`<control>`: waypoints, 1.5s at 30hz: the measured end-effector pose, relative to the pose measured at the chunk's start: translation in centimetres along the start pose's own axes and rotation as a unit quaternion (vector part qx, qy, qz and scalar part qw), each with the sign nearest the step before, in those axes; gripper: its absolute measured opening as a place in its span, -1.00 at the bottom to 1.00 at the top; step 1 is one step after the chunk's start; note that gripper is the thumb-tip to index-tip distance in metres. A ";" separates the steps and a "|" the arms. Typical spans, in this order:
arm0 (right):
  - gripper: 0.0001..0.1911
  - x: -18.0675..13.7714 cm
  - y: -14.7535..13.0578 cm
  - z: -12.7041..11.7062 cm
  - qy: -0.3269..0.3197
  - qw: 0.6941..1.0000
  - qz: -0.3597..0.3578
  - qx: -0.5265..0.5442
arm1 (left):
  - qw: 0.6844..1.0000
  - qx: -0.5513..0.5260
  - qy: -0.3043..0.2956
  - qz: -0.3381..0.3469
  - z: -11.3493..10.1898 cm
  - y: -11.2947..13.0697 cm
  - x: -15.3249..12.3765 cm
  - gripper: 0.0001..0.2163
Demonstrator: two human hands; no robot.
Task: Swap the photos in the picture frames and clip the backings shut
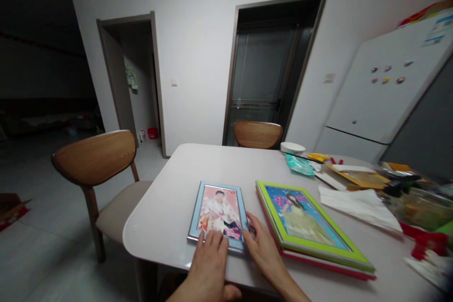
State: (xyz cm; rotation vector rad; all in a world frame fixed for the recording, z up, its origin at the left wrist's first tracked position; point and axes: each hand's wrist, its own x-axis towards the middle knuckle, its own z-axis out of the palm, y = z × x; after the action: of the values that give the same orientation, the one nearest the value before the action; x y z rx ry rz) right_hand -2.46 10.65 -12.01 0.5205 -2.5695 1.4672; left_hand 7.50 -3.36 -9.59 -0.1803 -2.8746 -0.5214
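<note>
A light-blue picture frame with a silvery outer edge lies flat on the white table, holding a pink-toned portrait. Across its lower border rests my left hand, fingers stretched out and thumb apart below. My right hand is at the frame's right edge, thumb over the border and fingers bent along the side; its fingertips are partly hidden. Just right of that hand lies a larger lime-green picture frame with a picture of a figure in a yellow dress. It sits on top of a red-edged frame.
Along the table's right side are white paper, a teal packet, a white bowl, a brown envelope and a clear container. Wooden chairs stand at the left and far side. The table has a rounded near-left corner.
</note>
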 end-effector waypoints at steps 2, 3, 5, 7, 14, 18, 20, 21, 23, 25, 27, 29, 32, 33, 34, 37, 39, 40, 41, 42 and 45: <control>-0.46 -0.6 -0.3 -0.3 -0.008 0.999 0.024 0.022 | 1.000 -0.005 0.009 0.008 1.1 0.3 -0.5 -0.36; -0.46 -0.8 -0.4 -0.5 -0.009 0.999 0.038 0.038 | 1.000 -0.006 0.015 0.011 1.4 0.4 -0.5 -0.45; -0.45 -1.0 -0.6 -1.1 -0.007 0.993 0.072 0.089 | 0.999 -0.013 0.022 0.033 1.6 0.4 -0.5 -0.64; -0.45 -1.1 -0.8 -1.7 0.006 0.984 0.097 0.151 | 0.997 -0.037 0.043 0.056 0.7 0.5 -0.5 -0.75; -0.50 -0.7 -4.7 -1.8 -0.032 0.981 0.028 0.191 | 0.910 -0.339 0.228 -0.073 -4.8 2.0 0.1 -0.55; -0.56 -0.7 -5.7 -0.4 -0.085 0.990 -0.046 0.106 | 0.841 -0.480 0.217 -0.121 -4.4 1.3 -0.3 -0.38; -0.59 -0.7 -5.0 0.0 -0.090 0.993 -0.066 0.047 | 0.844 -0.473 0.209 -0.141 -3.4 0.5 -0.8 -0.41; -0.59 -0.7 -4.5 0.1 -0.090 0.993 -0.072 0.019 | 0.855 -0.452 0.205 -0.151 -2.9 0.0 -1.0 -0.43; -0.59 -0.8 -3.6 0.1 -0.090 0.992 -0.081 -0.032 | 0.884 -0.393 0.190 -0.165 -2.1 -1.0 -1.6 -0.44; -0.61 -0.8 -3.0 0.0 -0.100 0.988 -0.096 -0.074 | 0.911 -0.334 0.162 -0.178 -1.3 -1.7 -2.0 -0.43; -0.64 -0.8 -2.8 -0.2 -0.121 0.980 -0.119 -0.100 | 0.930 -0.283 0.130 -0.197 -0.7 -2.3 -2.5 -0.44; -0.66 -0.8 -2.8 -0.4 -0.144 0.974 -0.136 -0.113 | 0.940 -0.245 0.111 -0.210 -0.1 -2.8 -2.8 -0.44; -0.67 -0.8 -2.8 -0.7 -0.170 0.970 -0.129 -0.113 | 0.956 -0.203 0.107 -0.182 0.2 -3.1 -3.0 -0.46; -0.67 -0.8 -2.8 -0.8 -0.179 0.970 -0.124 -0.105 | 0.962 -0.192 0.105 -0.161 0.2 -3.1 -3.0 -0.47; -0.66 -0.8 -2.8 -0.8 -0.189 0.970 -0.122 -0.092 | 0.968 -0.184 0.102 -0.136 0.1 -3.1 -2.9 -0.48; -0.70 -0.7 -3.0 -0.8 -0.217 0.963 -0.140 -0.069 | 0.981 -0.174 0.072 -0.053 -0.4 -2.9 -2.5 -0.61; -0.77 -0.5 -3.2 -0.6 -0.233 0.953 -0.175 -0.080 | 0.985 -0.166 0.051 -0.018 -0.7 -2.9 -2.1 -0.73; -0.81 -0.4 -3.4 -0.5 -0.238 0.948 -0.192 -0.091 | 0.986 -0.160 0.042 -0.009 -0.7 -2.9 -2.0 -0.77; -0.83 -0.4 -3.5 -0.3 -0.239 0.943 -0.205 -0.104 | 0.987 -0.154 0.036 -0.007 -0.8 -2.9 -1.9 -0.78; -0.84 -0.3 -3.6 -0.2 -0.235 0.941 -0.213 -0.117 | 0.988 -0.151 0.034 -0.008 -0.8 -2.9 -1.8 -0.78; -0.85 -0.4 -3.9 0.2 -0.215 0.940 -0.216 -0.153 | 0.989 -0.147 0.034 -0.010 -0.6 -3.1 -1.8 -0.76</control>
State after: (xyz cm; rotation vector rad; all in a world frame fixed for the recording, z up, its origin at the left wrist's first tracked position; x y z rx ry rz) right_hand -0.69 8.70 -9.06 1.3744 -2.6609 0.8592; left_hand 8.82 -6.61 -10.53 -0.1760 -2.7234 -0.9353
